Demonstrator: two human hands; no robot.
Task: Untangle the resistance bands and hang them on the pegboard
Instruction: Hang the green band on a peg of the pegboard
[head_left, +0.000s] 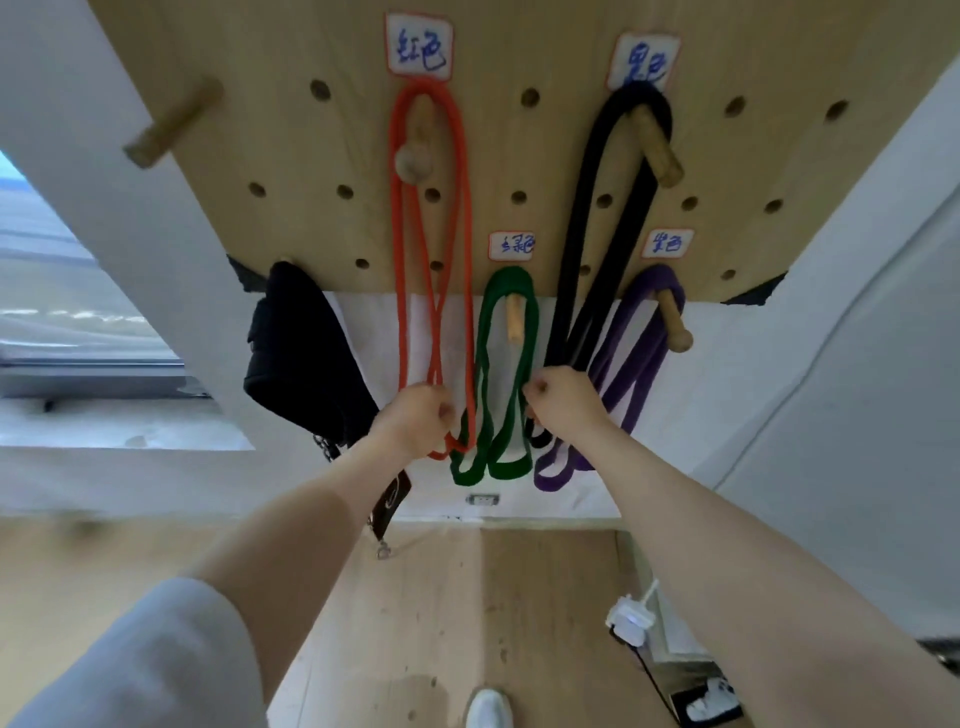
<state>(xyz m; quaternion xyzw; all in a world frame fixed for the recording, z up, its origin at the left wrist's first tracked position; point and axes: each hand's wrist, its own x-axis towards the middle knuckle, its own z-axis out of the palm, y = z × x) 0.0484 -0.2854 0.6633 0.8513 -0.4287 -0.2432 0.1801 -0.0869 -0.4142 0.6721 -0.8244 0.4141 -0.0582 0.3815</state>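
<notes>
Four resistance bands hang from wooden pegs on the pegboard (291, 156): the orange band (400, 260) at 11 o'clock, black band (582, 234) at 1 o'clock, green band (483, 364) centre, purple band (644, 343) at 3 o'clock. The left hand (415, 423) grips the orange band with curled fingers; the right hand (563, 402) grips the green band. A black bag (301, 358) hangs at 9 o'clock.

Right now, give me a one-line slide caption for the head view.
Four bands, red, green, black and purple, hang on pegboard pegs; left hand and right hand curl at their lower loops.
</notes>
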